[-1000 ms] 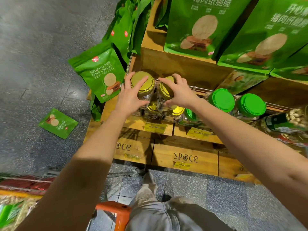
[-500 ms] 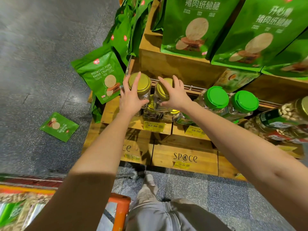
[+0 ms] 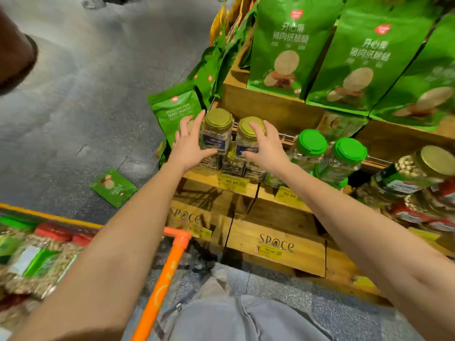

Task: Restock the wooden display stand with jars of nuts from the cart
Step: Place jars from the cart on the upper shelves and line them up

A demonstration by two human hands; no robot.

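left hand (image 3: 188, 143) splayed against the left jar (image 3: 217, 130), right hand (image 3: 267, 148) cupping the right jar (image 3: 245, 140): seat the 2 squarely on lower jars (image 3: 232, 163) before releasing.

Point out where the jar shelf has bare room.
Bare wood shows at the front left corner of the shelf, beside the green pouch; a dark gap lies right of the green-lid jars. The gold-lid jars are crowded, stacked two high.
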